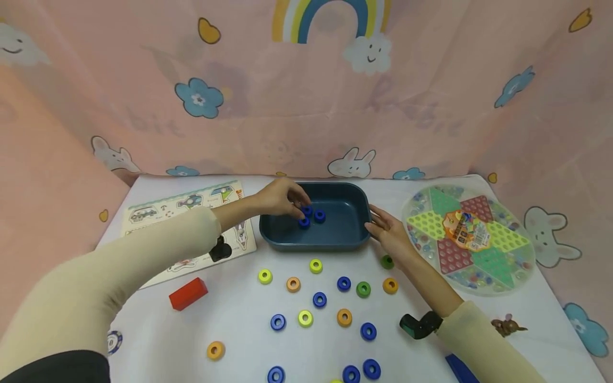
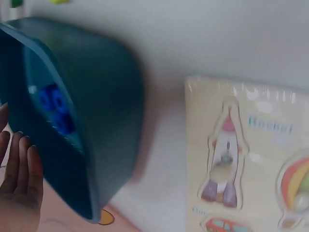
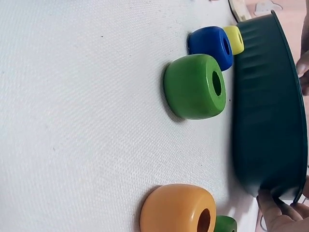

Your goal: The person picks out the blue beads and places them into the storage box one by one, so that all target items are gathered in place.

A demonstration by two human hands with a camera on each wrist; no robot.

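Note:
A dark teal tray [image 1: 345, 234] stands at the back of the white table. Inside it sit several small blue beads [image 1: 319, 215], each with a round hole. My left hand [image 1: 282, 198] reaches over the tray's left side, fingertips pointing down right by these beads; in the left wrist view its fingers [image 2: 21, 162] are loosely extended above the tray with no bead showing in them. At the tray's right end, my right hand [image 1: 395, 236] rests its extended fingers against the outer wall and rim. The right wrist view shows those fingertips [image 3: 270, 205] at the tray's corner.
Blue, green, yellow and orange beads [image 1: 345, 317] lie scattered in front of the tray. A picture puzzle board [image 1: 244, 234] lies left, a red block [image 1: 188, 293] before it. A round Chinese checkers board [image 1: 469, 239] lies right, near a small brown figure [image 1: 507, 324].

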